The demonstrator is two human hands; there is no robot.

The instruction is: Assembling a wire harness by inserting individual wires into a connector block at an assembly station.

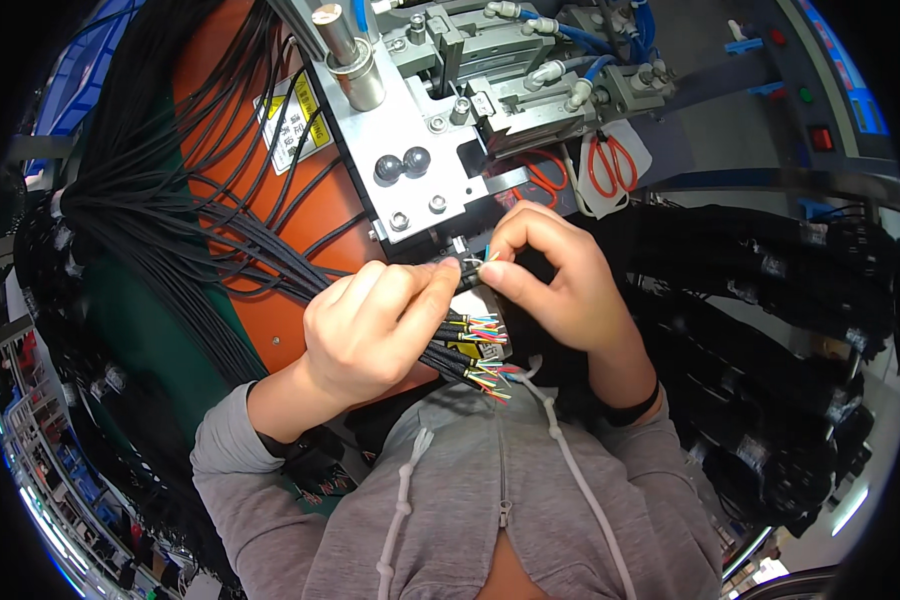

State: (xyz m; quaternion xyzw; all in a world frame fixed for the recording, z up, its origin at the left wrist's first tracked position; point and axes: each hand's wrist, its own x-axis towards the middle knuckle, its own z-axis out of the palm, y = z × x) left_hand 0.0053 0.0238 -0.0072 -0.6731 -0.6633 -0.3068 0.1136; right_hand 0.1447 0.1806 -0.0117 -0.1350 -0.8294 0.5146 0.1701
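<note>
My left hand [370,325] is closed in a pinch on the end of a black cable, just in front of a metal fixture [415,195]. Thin coloured wires stick out of that end, and my right hand [560,280] pinches them between thumb and index finger. The fingertips of both hands almost meet. Below them lie several more black cables [452,362], their stripped ends fanning out in red, yellow, white and blue wires [486,330]. My fingers partly hide the cable end being held.
Silver pneumatic cylinders [540,85] with blue hoses stand behind the fixture. Orange-handled scissors [612,168] lie at the back right. A large bundle of black cables [120,190] spreads over the orange surface [215,80] at left. More dark bundles [770,270] hang at right.
</note>
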